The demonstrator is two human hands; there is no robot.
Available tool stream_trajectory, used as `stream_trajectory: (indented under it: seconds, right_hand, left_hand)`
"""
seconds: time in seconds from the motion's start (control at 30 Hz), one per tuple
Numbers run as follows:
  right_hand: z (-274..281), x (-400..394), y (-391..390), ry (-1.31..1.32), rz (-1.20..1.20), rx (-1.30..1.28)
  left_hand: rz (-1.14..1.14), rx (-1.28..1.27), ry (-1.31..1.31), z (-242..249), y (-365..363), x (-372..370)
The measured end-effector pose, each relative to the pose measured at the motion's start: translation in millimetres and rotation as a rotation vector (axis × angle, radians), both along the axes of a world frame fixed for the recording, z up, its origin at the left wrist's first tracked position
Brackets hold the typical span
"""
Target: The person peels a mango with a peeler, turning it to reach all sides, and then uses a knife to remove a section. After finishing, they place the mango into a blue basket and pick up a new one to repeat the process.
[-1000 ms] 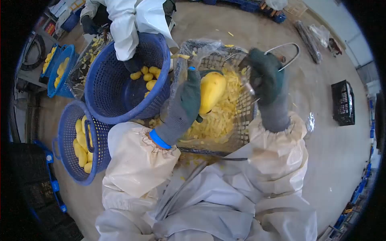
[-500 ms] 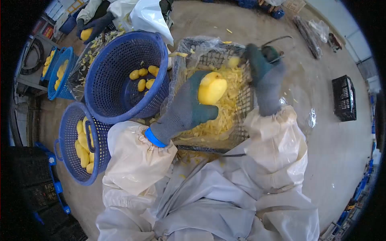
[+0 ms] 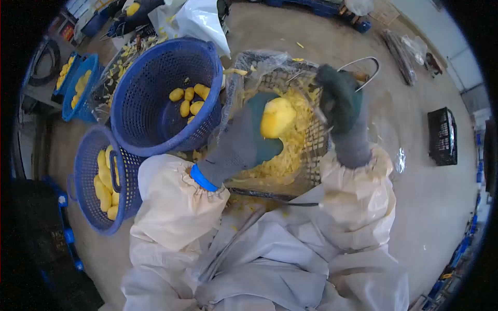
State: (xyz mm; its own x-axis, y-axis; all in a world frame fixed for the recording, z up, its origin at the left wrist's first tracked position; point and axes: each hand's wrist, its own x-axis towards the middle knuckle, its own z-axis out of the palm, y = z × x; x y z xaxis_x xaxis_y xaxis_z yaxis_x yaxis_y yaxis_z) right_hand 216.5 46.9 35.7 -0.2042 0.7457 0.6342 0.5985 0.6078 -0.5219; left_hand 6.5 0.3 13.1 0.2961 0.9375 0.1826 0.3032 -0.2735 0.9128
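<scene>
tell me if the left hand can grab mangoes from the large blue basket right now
Probably not right away: the left hand already holds a mango. Otherwise the way seems free: the large blue basket beside it is open-topped and the small mangoes inside lie uncovered.

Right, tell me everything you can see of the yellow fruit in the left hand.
The yellow fruit is rounded and smooth-looking, with a paler patch on top and deeper yellow below. It looks whole, though its far side is hidden. The gloved left hand grips it from its left side, the thumb below. It is held above yellow peelings in a plastic-lined crate; the right hand stays clear of it.
</scene>
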Motion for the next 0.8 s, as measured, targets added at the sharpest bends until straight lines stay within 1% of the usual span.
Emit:
stream_trajectory:
  seconds: [0.07,0.1,0.13,0.2,0.23,0.27,0.3,0.33,0.37,0.4,0.43,0.5,0.53,0.6,0.7,0.77,0.8]
  right_hand:
    - [3,-17,-13,0.167,-0.064,-0.279]
    - [-8,-8,-5,0.111,-0.044,-0.247]
    - [-18,0,3,0.056,-0.024,-0.213]
    - [-33,29,19,-0.095,-0.111,0.123]
    - [-35,29,30,-0.159,-0.159,0.302]
    - [-27,24,21,-0.128,-0.118,0.186]
    - [-23,22,11,-0.141,-0.022,0.129]
    - [-18,20,1,-0.152,0.073,0.067]
    - [-30,30,6,-0.059,0.130,-0.051]
    - [-40,39,12,0.039,0.178,-0.166]
    - [-59,47,22,0.256,0.146,-0.416]
    - [-59,34,12,0.407,0.141,-0.435]
    - [-49,34,12,0.479,0.113,-0.418]
    - [-27,23,1,0.784,0.189,-0.586]
    - [-45,20,12,0.534,0.263,-0.452]
    - [-43,27,19,0.352,0.000,-0.461]
    - [-34,15,10,0.567,0.077,-0.523]
  left_hand:
    - [0.028,-0.037,0.052,4,-3,1]
    - [0.048,-0.058,0.087,7,-5,1]
    - [0.015,-0.043,0.050,6,-7,0]
    - [-0.029,0.008,-0.022,3,-6,1]
    - [-0.045,0.006,-0.024,1,-4,0]
    - [-0.054,0.008,-0.032,-3,-1,0]
    - [-0.045,0.005,-0.045,-11,2,3]
    - [-0.087,0.049,-0.135,-22,6,6]
    - [-0.124,0.090,-0.214,-32,11,10]
    - [-0.093,0.049,-0.218,-31,11,15]
    - [-0.062,0.006,-0.217,-25,9,17]
    - [-0.097,0.145,-0.266,-13,5,11]
    - [-0.078,0.085,-0.218,-8,6,2]
    - [-0.067,-0.061,-0.182,-6,3,1]
    - [-0.121,-0.112,-0.263,-3,5,-3]
    - [-0.045,-0.058,-0.396,0,2,-1]
    - [-0.040,-0.025,-0.469,4,4,0]
